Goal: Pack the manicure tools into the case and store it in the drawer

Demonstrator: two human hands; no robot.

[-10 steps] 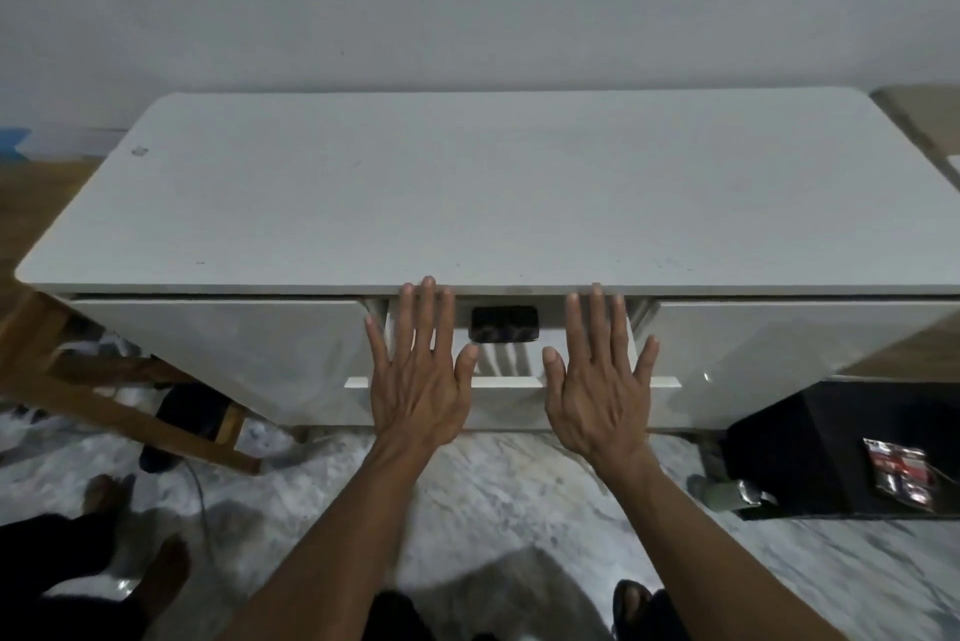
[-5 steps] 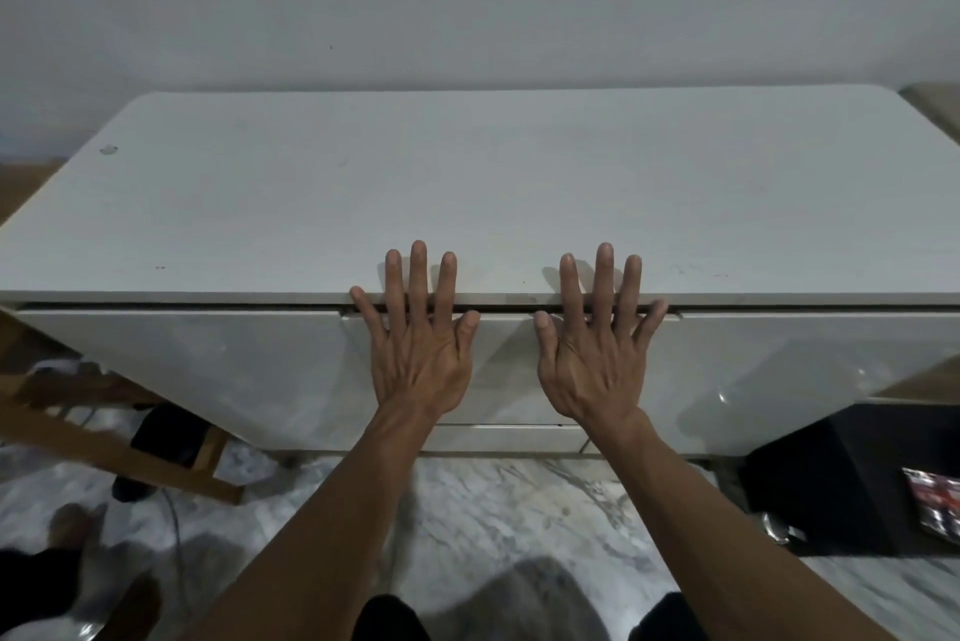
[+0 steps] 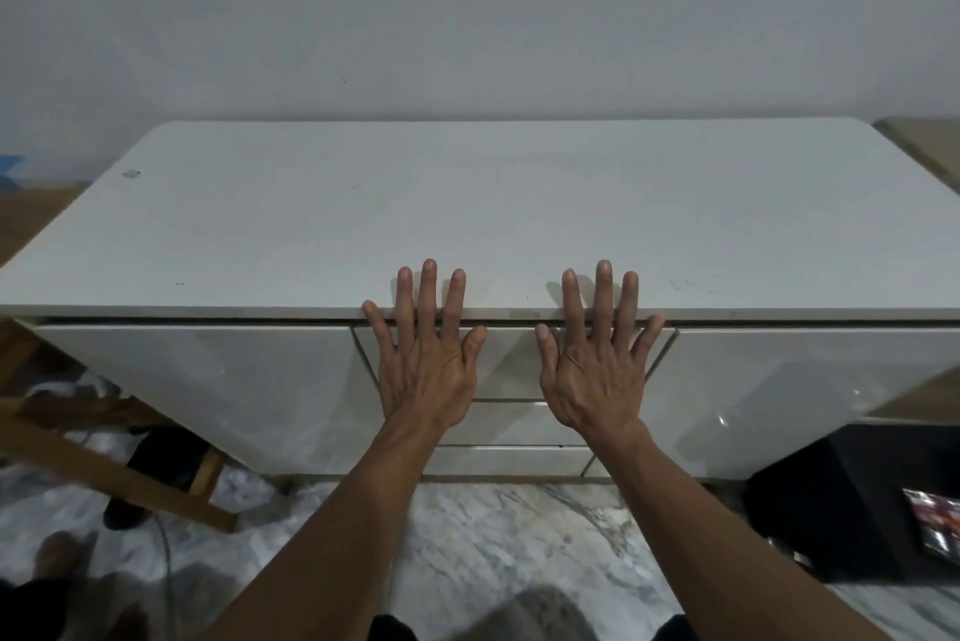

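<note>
The top middle drawer of the white cabinet is closed flush with the fronts beside it. My left hand lies flat against the drawer's left half, fingers spread and reaching up over the cabinet's top edge. My right hand presses flat on its right half in the same way. Neither hand holds anything. The manicure case is hidden; no tools are visible.
Lower drawers sit under the closed one. A wooden frame stands on the marble floor at the left. A black box with a printed packet is at the right. A wall rises behind the cabinet.
One second ago the drawer stood open with a dark case visible inside. Both hands pushed it in, and it is now fully closed. The hands stay flat on its front.
</note>
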